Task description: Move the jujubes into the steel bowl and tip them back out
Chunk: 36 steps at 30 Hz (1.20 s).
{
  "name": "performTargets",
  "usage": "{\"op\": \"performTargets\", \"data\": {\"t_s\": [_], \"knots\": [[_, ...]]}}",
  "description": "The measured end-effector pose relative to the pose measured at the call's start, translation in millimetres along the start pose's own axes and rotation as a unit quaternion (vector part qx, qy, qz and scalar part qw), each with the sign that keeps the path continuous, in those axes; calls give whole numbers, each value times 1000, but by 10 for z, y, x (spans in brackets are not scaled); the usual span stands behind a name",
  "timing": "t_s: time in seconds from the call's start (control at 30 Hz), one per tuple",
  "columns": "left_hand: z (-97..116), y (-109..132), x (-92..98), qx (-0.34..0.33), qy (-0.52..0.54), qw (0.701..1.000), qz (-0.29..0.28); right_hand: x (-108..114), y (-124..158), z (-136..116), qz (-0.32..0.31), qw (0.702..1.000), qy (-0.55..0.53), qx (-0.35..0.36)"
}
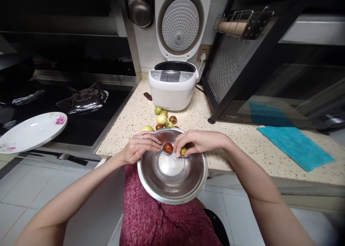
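A steel bowl (172, 183) sits half on the counter edge, half over my lap. Above its far side, both hands meet. My left hand (141, 147) pinches a small reddish-brown fruit (168, 147) with its fingertips. My right hand (198, 141) touches the same fruit with its fingertips and is closed on a second, yellow-green fruit (183, 151). Several more small green and brown fruits (164, 119) lie loose on the speckled counter just behind the bowl.
A white rice cooker (172, 84) with its lid up stands behind the fruits. A teal cloth (295, 147) lies on the counter at right. A floral white plate (32, 131) overhangs the gas stove (86, 100) at left. A dark rack (242, 59) stands at right.
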<state>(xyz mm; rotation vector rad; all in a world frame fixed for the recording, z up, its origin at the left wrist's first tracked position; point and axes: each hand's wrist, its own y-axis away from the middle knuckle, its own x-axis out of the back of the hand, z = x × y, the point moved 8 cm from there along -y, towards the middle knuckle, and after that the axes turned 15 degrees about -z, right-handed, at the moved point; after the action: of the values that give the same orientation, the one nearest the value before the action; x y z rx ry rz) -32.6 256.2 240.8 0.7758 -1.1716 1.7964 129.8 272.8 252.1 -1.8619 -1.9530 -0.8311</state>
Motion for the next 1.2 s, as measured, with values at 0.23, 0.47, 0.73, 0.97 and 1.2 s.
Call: {"op": "performTargets", "data": {"t_s": [0.23,0.47,0.73,0.97,1.2], "knots": [[-1,5,-7,1,-7,1000,-5,95,45,-49,33,999,-13,3],[3,14,-8,-11,-9,1000,5,606,378,158,328,936,122,-37],[-15,33,-21,-16,-2,1000,10,522,272,710,304,899,266,-171],[-6,26,-12,-20,-4,1000,17,478,200,809,273,899,291,-181],[4,13,-4,-19,-7,1000,20,471,181,820,274,906,267,-183]]}}
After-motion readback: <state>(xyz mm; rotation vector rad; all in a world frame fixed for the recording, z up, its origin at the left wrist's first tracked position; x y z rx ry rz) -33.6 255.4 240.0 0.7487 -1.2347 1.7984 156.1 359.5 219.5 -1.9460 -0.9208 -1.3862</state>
